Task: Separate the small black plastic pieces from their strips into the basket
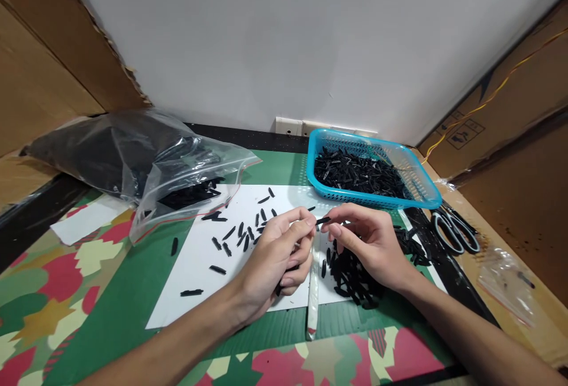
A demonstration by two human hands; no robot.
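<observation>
A small black strip [323,220] is held between my two hands above a white sheet of paper [177,309]. My left hand [281,250] pinches one end with thumb and forefinger, and its other fingers curl around more black pieces. On the strip's far end, the fingertips of my right hand [370,241] are closed. Under the right hand lies a dark pile of the same strips [355,282], partly hidden by it. Several loose strips [242,235] are scattered on the paper to the left. A white, rod-like wrapped item [313,303] lies below and between the hands.
A blue plastic basket [375,201] full of black pieces stands at the back right. To the left, a zip bag [128,149] holds more. Scissors [455,232] and a small clear bag [508,282] lie at the right. Cardboard [510,155] and a wall [288,42] enclose the table.
</observation>
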